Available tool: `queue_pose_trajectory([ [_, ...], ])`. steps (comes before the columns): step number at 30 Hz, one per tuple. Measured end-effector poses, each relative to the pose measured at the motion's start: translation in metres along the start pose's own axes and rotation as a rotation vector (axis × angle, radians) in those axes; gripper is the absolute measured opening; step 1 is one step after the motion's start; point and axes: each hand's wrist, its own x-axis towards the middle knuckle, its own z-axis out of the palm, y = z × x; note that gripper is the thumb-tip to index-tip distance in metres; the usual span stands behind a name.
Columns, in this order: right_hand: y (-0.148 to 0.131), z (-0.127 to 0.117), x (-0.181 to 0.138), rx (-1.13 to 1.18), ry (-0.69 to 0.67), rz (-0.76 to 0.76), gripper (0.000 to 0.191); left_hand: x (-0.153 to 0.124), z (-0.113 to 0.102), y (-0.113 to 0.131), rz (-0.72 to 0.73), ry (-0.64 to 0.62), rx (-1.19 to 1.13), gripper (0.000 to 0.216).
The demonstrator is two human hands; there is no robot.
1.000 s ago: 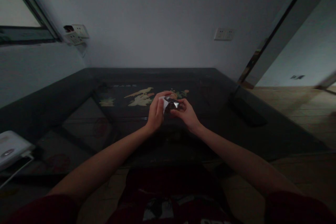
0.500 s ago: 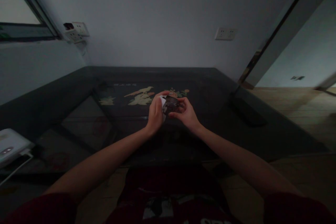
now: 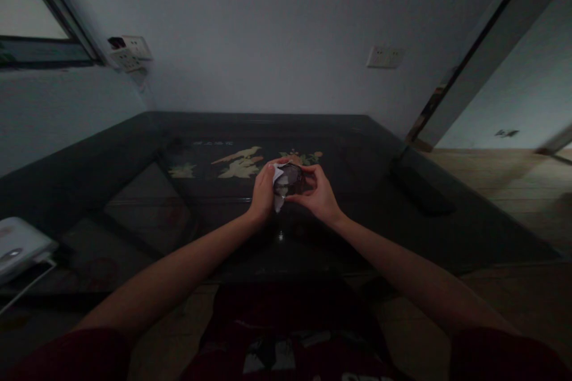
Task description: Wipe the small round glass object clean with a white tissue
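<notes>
In dim light, both hands meet above a dark glass table point(image 3: 187, 202). My left hand point(image 3: 263, 193) is closed on a white cloth or tissue point(image 3: 279, 187), pressing it against a small dark shiny object point(image 3: 291, 178). My right hand point(image 3: 318, 190) pinches that object from the right side with thumb and fingers. What the object is cannot be made out.
A floral picture point(image 3: 241, 164) shows on the table under the hands. A white device with a cable point(image 3: 20, 247) lies at the left edge. Wall sockets point(image 3: 127, 53) and another outlet point(image 3: 384, 57) sit on the wall. A doorway and wooden floor point(image 3: 513, 172) open to the right.
The white cloth has shifted over the dark object, with a corner now hanging below my left hand. Both hands stay in about the same place.
</notes>
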Motion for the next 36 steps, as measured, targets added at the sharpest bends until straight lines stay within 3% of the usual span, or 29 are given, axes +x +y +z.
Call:
queue_pose_trajectory([
  [5, 0.002, -0.001, -0.001, -0.039, -0.033, -0.03, 0.068, 0.01, 0.001, 0.0, -0.369, 0.037, -0.256, 0.029],
  [7, 0.003, -0.001, -0.001, -0.017, -0.046, -0.034, 0.068, 0.011, 0.001, 0.002, -0.415, 0.031, -0.275, 0.03],
  [9, 0.004, 0.0, 0.0, 0.013, -0.042, -0.028, 0.07, 0.009, 0.001, 0.004, -0.321, 0.019, -0.229, 0.032],
  [13, 0.003, 0.003, 0.003, 0.084, 0.04, 0.001, 0.07, -0.002, 0.002, 0.005, 0.058, -0.021, -0.019, 0.038],
  [19, -0.001, 0.003, 0.003, 0.185, 0.05, 0.111, 0.067, -0.011, -0.002, 0.004, 0.488, -0.08, 0.323, 0.043],
  [22, -0.001, 0.001, 0.004, 0.172, 0.047, 0.098, 0.067, -0.01, -0.002, 0.007, 0.557, -0.124, 0.381, 0.045],
  [24, -0.001, 0.0, 0.004, 0.142, 0.039, 0.063, 0.067, -0.009, -0.002, 0.01, 0.47, -0.109, 0.318, 0.044],
  [34, -0.001, 0.0, 0.003, 0.068, -0.04, 0.028, 0.07, 0.011, -0.004, 0.005, -0.31, -0.087, -0.193, 0.038],
  [36, 0.0, -0.001, 0.004, 0.081, -0.047, 0.034, 0.071, 0.011, -0.003, 0.005, -0.345, -0.075, -0.206, 0.039],
])
